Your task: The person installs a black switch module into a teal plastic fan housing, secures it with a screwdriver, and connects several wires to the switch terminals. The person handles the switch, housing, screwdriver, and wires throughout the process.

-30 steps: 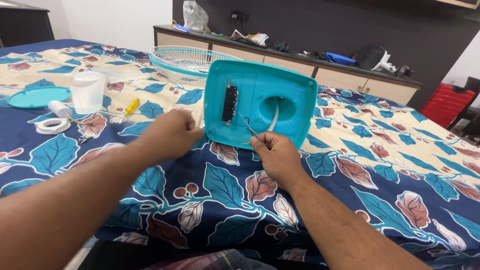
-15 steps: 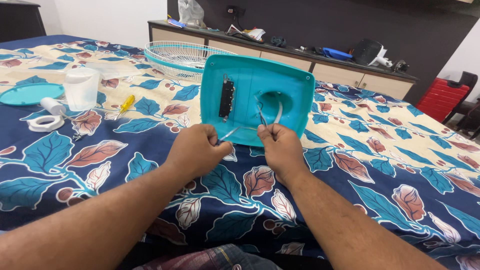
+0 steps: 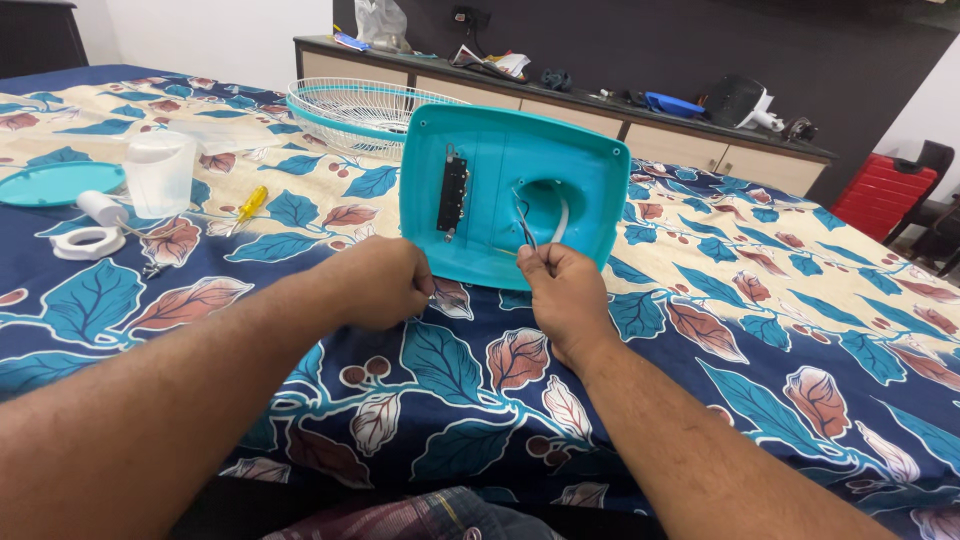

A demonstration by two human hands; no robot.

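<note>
Wires (image 3: 528,225), thin and dark beside a white one, rise out of the round hole in the turquoise fan base (image 3: 510,195) and run down to my right hand (image 3: 565,290), whose fingers are pinched together on their ends. That base lies hollow side up on the leaf-patterned bedsheet (image 3: 760,300), just beyond both my hands, its near rim almost touching my right knuckles. A black switch block (image 3: 452,195) is fixed inside the base, up and to the left of my right hand. My left hand (image 3: 385,283) rests on the sheet just left of the right one, curled into a loose fist near the base's near edge; whether it grips anything I cannot tell. Farther left of that hand lie a yellow-handled screwdriver (image 3: 245,208), a clear plastic cup (image 3: 160,175), a white ring (image 3: 87,243), a small white cap (image 3: 102,208) and a turquoise round plate (image 3: 58,183). Beyond the base, away from me, sits a white wire fan guard (image 3: 350,112).
</note>
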